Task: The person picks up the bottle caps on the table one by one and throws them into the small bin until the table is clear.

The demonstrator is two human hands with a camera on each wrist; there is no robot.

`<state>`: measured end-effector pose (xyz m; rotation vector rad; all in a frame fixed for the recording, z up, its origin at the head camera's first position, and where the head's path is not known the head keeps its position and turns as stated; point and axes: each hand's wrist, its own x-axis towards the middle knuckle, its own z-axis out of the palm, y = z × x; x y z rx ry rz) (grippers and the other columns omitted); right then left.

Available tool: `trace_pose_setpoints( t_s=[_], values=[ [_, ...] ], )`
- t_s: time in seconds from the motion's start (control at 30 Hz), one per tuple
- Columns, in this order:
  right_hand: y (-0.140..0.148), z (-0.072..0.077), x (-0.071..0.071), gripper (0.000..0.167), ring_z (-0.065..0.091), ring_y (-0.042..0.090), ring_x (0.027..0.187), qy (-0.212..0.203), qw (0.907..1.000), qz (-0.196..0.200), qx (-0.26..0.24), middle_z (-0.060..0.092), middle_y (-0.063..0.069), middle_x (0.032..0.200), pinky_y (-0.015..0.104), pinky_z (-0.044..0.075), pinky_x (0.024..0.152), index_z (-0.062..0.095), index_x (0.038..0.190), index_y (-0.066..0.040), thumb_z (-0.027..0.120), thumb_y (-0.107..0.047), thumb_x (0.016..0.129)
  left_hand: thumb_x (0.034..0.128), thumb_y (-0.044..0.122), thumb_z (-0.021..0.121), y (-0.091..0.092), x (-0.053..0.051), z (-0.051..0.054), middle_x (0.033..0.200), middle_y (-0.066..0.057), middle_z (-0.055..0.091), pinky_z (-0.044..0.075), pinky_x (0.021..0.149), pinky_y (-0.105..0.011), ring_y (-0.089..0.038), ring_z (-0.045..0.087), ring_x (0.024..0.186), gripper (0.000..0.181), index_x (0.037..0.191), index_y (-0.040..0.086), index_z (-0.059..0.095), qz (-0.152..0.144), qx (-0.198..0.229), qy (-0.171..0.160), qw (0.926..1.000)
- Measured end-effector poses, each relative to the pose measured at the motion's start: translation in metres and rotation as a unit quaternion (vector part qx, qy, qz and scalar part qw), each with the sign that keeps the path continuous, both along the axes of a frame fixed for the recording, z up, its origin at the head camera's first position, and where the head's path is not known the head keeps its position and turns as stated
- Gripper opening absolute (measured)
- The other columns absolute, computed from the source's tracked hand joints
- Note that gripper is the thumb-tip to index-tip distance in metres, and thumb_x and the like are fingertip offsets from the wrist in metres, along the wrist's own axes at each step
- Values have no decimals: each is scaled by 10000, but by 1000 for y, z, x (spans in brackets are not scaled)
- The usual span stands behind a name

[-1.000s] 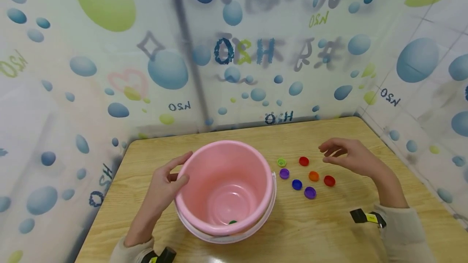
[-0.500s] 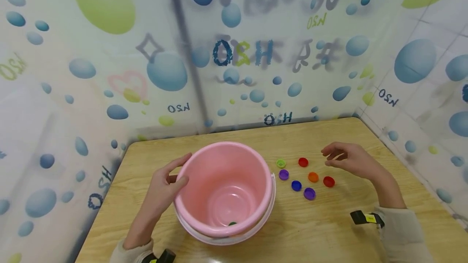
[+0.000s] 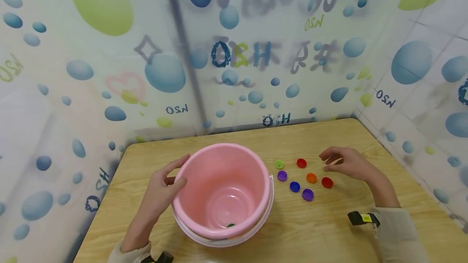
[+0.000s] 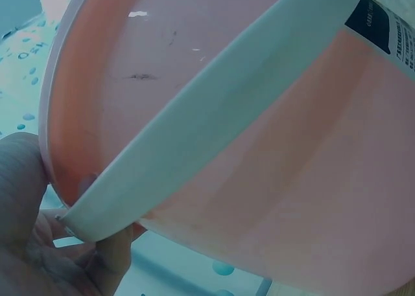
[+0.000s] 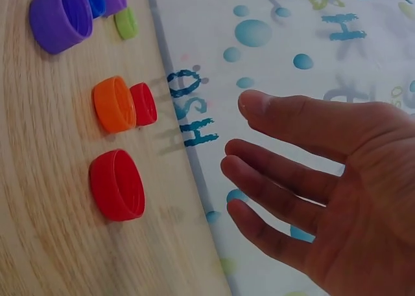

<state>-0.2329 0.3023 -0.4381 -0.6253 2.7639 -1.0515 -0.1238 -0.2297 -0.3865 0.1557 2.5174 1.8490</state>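
A pink bucket [image 3: 219,169] stands tilted toward me on the table, its mouth facing up. My left hand [image 3: 157,194] grips its left rim, thumb over the edge and fingers outside. The white bucket handle [image 4: 214,108] hangs down along the near side. A small dark green thing [image 3: 230,225] shows at the bucket's bottom, mostly hidden by the near rim. My right hand [image 3: 349,164] hovers with relaxed fingers, holding nothing. Nearest to it are a red bottle cap [image 5: 118,186], an orange cap [image 5: 114,105] and another red cap [image 3: 301,163], all apart from the fingers.
Between bucket and right hand also lie a blue cap [image 3: 294,186], a large purple cap [image 3: 308,195], another purple cap [image 3: 282,175] and a light green cap [image 3: 279,164]. The wooden table [image 3: 292,234] ends at a patterned curtain [image 3: 226,104] behind.
The head view has shifted slightly. Both hands stay nearly in place, the left still gripping the rim; bucket and caps lie as before.
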Motion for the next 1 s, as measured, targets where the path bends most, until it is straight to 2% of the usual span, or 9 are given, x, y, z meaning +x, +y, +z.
trace_pose_setpoints(
  t_s=[0.23, 0.57, 0.8, 1.0],
  values=[
    [5, -6, -3, 363, 685, 219, 1006, -184, 9996, 106, 187, 723, 150, 1160, 201, 564, 804, 683, 1218, -11, 774, -196, 920, 977, 70, 625, 0, 1, 1, 1425, -261, 592, 628, 604, -430, -333, 773, 758, 578, 1538, 127, 498, 31, -10, -44, 10000],
    [12, -19, -8, 361, 636, 113, 892, -285, 9991, 135, 274, 719, 113, 1080, 223, 555, 780, 693, 1199, -8, 785, -180, 895, 973, 74, 633, 0, 1, 1, 1465, -229, 558, 626, 602, -408, -290, 773, 763, 570, 1528, 123, 510, 1, -8, 66, 10000],
    [17, -23, -7, 401, 621, 138, 905, -599, 9979, 13, 237, 703, 103, 1094, 239, 541, 766, 700, 1193, -24, 807, -231, 867, 981, 81, 636, 0, 1, 0, 1471, -223, 547, 629, 611, -406, -290, 775, 785, 568, 1532, 125, 504, -24, 1, 75, 10000],
    [21, -24, -8, 423, 620, 116, 900, -599, 9980, 131, 176, 700, 105, 1091, 243, 545, 760, 697, 1193, -25, 822, -235, 848, 984, 90, 641, 0, 1, 0, 1467, -229, 549, 629, 613, -402, -296, 776, 778, 565, 1531, 124, 506, -34, 7, 77, 10000]
  ],
)
